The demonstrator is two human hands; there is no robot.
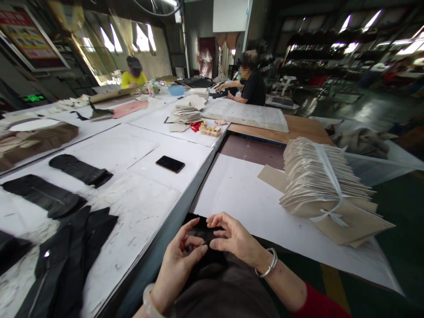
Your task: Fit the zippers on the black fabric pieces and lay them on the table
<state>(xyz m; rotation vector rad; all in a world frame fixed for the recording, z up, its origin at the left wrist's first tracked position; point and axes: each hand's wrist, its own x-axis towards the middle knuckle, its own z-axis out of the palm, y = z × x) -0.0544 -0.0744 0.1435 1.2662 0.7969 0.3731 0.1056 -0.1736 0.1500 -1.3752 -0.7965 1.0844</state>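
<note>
Both my hands meet low in the middle of the view, over my lap. My left hand (177,265) and my right hand (232,238) have curled fingers pinching a small black piece of material (202,232). A dark brown cloth (218,291) lies under my wrists. A silver bangle sits on my right wrist, a pale one on my left.
Black cut leather pieces (66,247) lie on the white table (142,203) at left, with a black phone (170,164) farther back. A tied stack of tan paper patterns (324,181) sits at right. Two other people work at the far end.
</note>
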